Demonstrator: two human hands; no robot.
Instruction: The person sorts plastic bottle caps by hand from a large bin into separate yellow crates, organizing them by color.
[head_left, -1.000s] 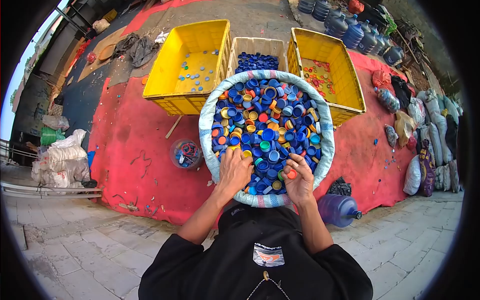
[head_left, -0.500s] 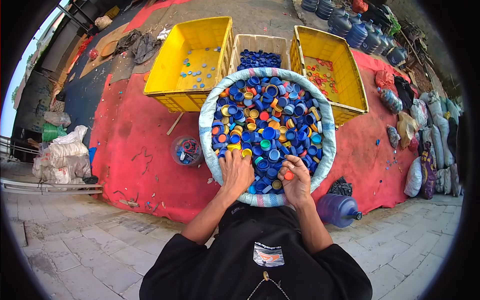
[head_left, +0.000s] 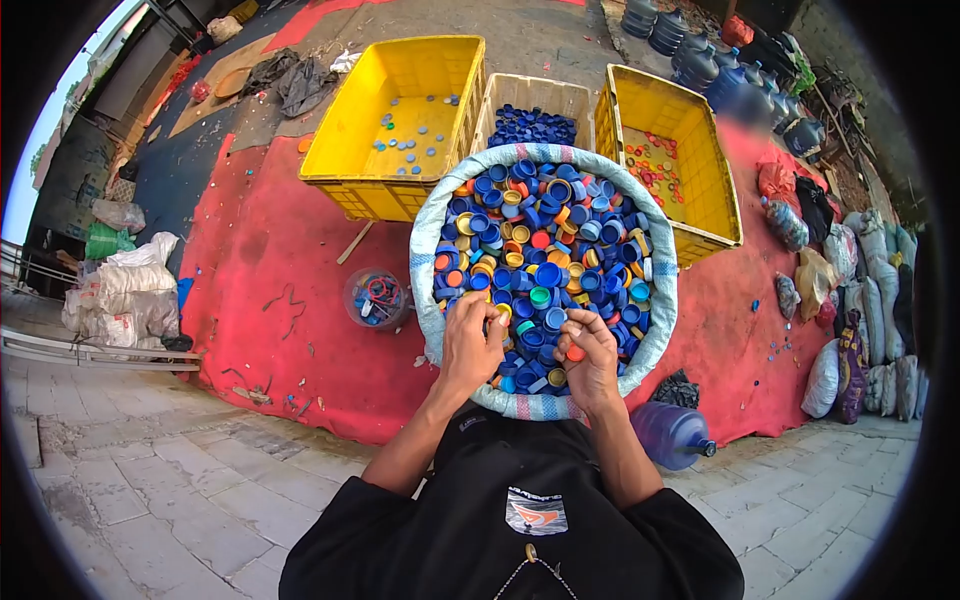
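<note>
Picking, seemingly: right hand (head_left: 592, 362) curled round red cap (head_left: 575, 353); left hand (head_left: 472, 345) half-curled over caps (head_left: 548, 275) (hold hidden); calls for fine pinch.

The one view looks from the person's head, forward and steeply down, over the black short-sleeved shirt (head_left: 450, 520) at the bottom edge. Nearer the middle, within arm's reach, come the bare left hand (head_left: 472, 345), the bare right hand (head_left: 590, 362) and the round pale-blue woven sack (head_left: 663, 265). Two yellow rectangular plastic crates (head_left: 405, 72) stand farther off. The very wide lens bends outlines and leaves black, rounded corners.
</note>
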